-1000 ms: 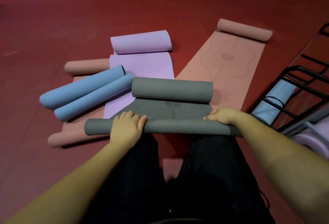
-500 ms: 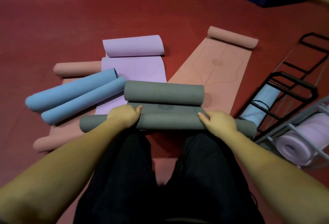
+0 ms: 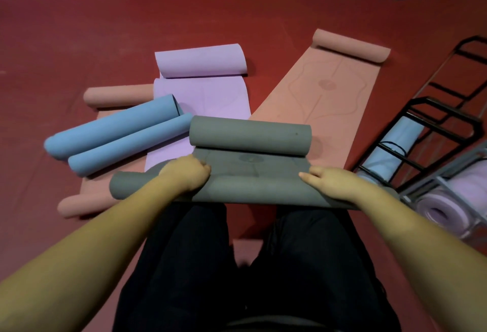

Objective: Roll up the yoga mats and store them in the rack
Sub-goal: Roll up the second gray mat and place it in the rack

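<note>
A grey yoga mat point(image 3: 253, 189) lies across the floor in front of my knees, rolled from both ends. Its far roll point(image 3: 250, 135) sits just beyond a short flat stretch. My left hand point(image 3: 188, 174) grips the near roll left of centre, fingers curled over its far side. My right hand point(image 3: 329, 180) rests on top of the same roll towards its right end, fingers stretched along it. A black wire rack point(image 3: 421, 131) at the right holds a light blue rolled mat point(image 3: 390, 155).
Two blue rolls point(image 3: 113, 134) lie left of the grey mat on a lilac mat point(image 3: 200, 89) and a salmon mat point(image 3: 84, 203). Another salmon mat point(image 3: 324, 89) stretches away at the right. A grey rack point(image 3: 445, 170) holds a lilac roll point(image 3: 448, 199). Red floor surrounds everything.
The near grey roll has grown thicker and moved closer to the far roll, shortening the flat stretch between them. Both hands stayed on the roll and shifted their hold on it.
</note>
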`<state>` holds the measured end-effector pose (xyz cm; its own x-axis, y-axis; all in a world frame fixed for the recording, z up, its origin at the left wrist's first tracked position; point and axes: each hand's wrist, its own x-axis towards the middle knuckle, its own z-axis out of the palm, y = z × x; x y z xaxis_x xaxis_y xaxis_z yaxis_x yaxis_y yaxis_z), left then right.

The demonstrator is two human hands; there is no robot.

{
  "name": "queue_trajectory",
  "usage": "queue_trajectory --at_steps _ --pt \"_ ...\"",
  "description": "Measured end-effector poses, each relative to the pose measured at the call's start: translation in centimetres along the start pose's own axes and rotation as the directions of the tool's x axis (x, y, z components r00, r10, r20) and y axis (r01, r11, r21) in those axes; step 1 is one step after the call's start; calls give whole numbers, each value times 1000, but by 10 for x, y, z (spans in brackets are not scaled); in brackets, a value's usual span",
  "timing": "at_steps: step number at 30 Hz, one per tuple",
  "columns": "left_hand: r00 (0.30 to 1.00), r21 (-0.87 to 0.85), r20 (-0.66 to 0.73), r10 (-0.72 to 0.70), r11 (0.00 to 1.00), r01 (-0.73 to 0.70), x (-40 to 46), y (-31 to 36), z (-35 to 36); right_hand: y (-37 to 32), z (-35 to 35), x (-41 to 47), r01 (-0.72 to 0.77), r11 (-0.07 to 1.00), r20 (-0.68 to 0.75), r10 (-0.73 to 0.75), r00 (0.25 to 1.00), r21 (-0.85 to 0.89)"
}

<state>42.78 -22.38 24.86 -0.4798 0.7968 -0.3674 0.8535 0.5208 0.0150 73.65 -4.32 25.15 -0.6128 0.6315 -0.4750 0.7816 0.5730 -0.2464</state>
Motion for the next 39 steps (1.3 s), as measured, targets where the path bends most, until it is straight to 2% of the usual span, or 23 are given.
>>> queue_trajectory --at_steps 2,6,13,14,16,18,22,25,30,33,39 --pt "997 48 -83 -10 999 14 -4 2 1 -2 2 2 41 999 -52 -39 998 30" --pt "999 -63 -9 -38 997 37 2 -3 3 -5 2 3 27 1000 -105 -27 994 -5" --pt "996 -86 77 -37 995 43 21 4 -4 -3 -6 24 -50 995 2 50 999 81" --pt "999 -96 35 -32 995 36 21 3 -1 -2 -7 28 -52 994 28 50 998 98" --pt "987 -78 -160 -29 997 17 17 2 6 -3 -10 34 -51 993 74 43 996 109" --pt "938 -27 -347 -16 1000 7 4 5 9 -5 -13 37 -50 995 115 40 993 86" --pt "888 -58 -460 -25 998 -2 -16 10 12 -10 -18 38 -56 996 184 42 982 69" --pt "852 -2 -522 48 998 -57 -26 12 23 -10 -18 43 -74 996 196 63 979 48" --pt "818 30 -569 81 997 -78 -39 15 45 -6 -12 48 -52 995 59 48 997 84" --pt "832 15 -554 46 999 -45 -34 14 46 -10 -10 44 -62 991 -47 68 997 118" --pt "907 -10 -420 14 1000 -20 -24 18 28 -15 5 18 -58 997 -352 38 935 -45"
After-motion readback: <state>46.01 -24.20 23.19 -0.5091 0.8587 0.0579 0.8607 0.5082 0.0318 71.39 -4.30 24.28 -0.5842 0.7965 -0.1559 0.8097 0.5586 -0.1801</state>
